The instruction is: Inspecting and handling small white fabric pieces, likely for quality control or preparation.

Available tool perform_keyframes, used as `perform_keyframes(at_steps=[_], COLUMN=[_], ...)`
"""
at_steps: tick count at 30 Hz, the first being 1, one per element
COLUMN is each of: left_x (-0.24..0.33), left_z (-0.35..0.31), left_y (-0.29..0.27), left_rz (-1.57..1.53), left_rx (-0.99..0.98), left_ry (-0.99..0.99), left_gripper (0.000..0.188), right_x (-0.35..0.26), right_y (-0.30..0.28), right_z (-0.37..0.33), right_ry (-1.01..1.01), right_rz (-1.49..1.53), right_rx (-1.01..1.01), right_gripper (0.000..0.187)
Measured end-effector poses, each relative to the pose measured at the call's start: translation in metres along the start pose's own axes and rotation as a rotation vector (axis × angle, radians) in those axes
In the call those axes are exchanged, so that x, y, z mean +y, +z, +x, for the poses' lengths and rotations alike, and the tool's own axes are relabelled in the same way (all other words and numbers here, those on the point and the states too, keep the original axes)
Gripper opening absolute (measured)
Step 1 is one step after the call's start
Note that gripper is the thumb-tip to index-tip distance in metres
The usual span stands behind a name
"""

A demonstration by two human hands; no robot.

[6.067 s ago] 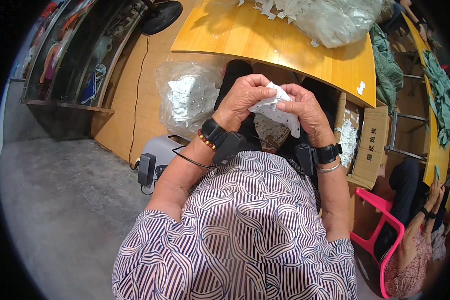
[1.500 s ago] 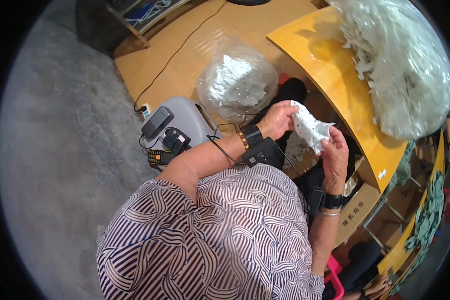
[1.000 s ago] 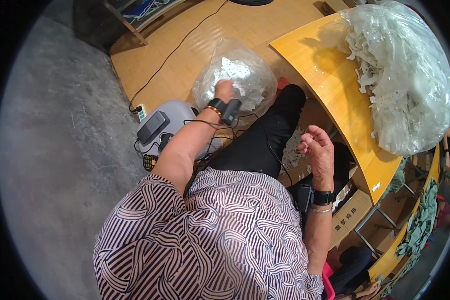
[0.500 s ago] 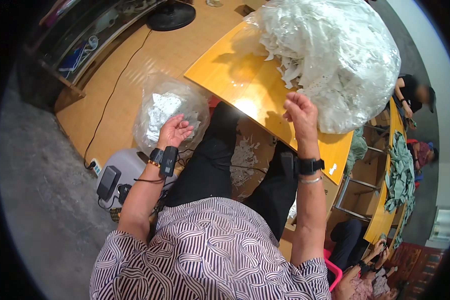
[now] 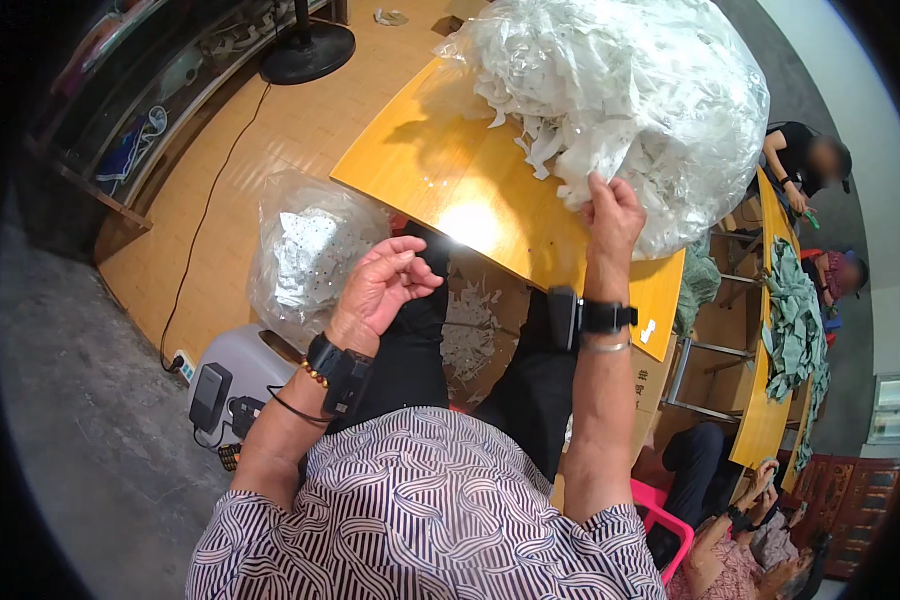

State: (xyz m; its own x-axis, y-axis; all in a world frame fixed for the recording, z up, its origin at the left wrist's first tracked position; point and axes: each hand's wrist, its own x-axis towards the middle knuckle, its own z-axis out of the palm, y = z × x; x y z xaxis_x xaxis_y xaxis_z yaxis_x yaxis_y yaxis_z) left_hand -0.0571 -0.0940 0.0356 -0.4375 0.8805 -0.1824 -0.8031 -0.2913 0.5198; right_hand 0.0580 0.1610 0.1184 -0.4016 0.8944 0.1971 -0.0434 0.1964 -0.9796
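My right hand (image 5: 610, 212) reaches up into a big clear plastic bag of white fabric pieces (image 5: 625, 100) that lies on a yellow wooden table (image 5: 450, 190); its fingertips are buried among the pieces, so its grip is hidden. My left hand (image 5: 382, 285) hovers over my lap with curled, parted fingers and nothing in it. Just to its left a smaller clear bag of white pieces (image 5: 305, 255) stands on the floor. Both wrists wear black bands.
White scraps lie in a box (image 5: 470, 325) between my knees under the table. A grey device with cables (image 5: 225, 385) sits on the floor at left, a fan base (image 5: 305, 50) farther off. Other people (image 5: 805, 165) sit along the tables at right, beside a pink chair (image 5: 660, 510).
Both hands held a white piece at my lap. My left hand dropped it at the floor bag and came back empty; my right hand rose to the big bag on the table.
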Motion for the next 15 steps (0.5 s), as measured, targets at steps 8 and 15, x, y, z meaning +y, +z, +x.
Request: perform_keyframes(at_steps=[8, 15], left_x=[-0.024, -0.026], left_z=[0.021, 0.068], left_y=[0.054, 0.114], left_rz=[0.107, 0.286], left_rx=[-0.043, -0.113], left_ry=[-0.118, 0.075], left_gripper=[0.021, 0.021], right_x=[-0.003, -0.011], right_y=[-0.025, -0.057], right_z=[-0.059, -0.075], right_ry=[0.242, 0.268], right_rz=[0.398, 0.429], right_rx=[-0.179, -0.292], right_gripper=[0.007, 0.006])
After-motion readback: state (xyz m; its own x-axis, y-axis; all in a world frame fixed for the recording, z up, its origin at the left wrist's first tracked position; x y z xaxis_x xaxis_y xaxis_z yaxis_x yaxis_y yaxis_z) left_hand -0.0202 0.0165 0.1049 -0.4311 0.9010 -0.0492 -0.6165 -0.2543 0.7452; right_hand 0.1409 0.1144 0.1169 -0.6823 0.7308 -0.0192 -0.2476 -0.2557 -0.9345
